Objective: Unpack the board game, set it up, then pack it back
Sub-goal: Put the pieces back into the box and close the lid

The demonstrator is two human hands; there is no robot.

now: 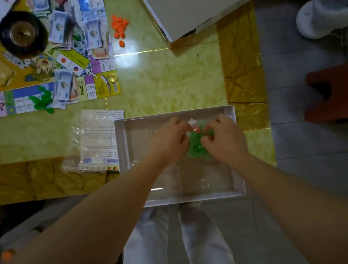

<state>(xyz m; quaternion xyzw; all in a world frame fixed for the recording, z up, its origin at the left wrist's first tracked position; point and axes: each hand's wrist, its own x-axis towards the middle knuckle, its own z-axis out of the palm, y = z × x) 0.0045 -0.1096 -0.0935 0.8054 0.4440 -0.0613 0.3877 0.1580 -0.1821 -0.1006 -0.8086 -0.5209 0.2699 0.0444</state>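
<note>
Over the shallow white cardboard box tray (121, 141), which sits at the near right corner of the yellow-green marbled table (173, 84) and overhangs its near edge, both hands meet on a small clear plastic bag of green game pieces (195, 145). The bag hangs just above the far half of the tray, between the two hands. The left hand (169, 134) pinches the film at the bag's upper left with curled fingers. The right hand (225, 137) pinches the film opposite, thumb and fingertips close together. Something red shows near the bag's mouth, too blurred to name.

The bag looks very light. Its film is thin, floppy and probably slick, so it gives no stiff edge to hold. The pieces inside are small, hard and loose, and would likely scatter if the mouth tipped down. The best hold seems to be at the top edge, one side in each hand, with the bulge left hanging below.

Toward the table's left edge lies the colourful printed game board (100, 85), with a heap of loose green plastic pieces (41, 100) at its near edge. A pile of small orange plastic pieces (120, 24) lies beside the board's right edge.
</note>
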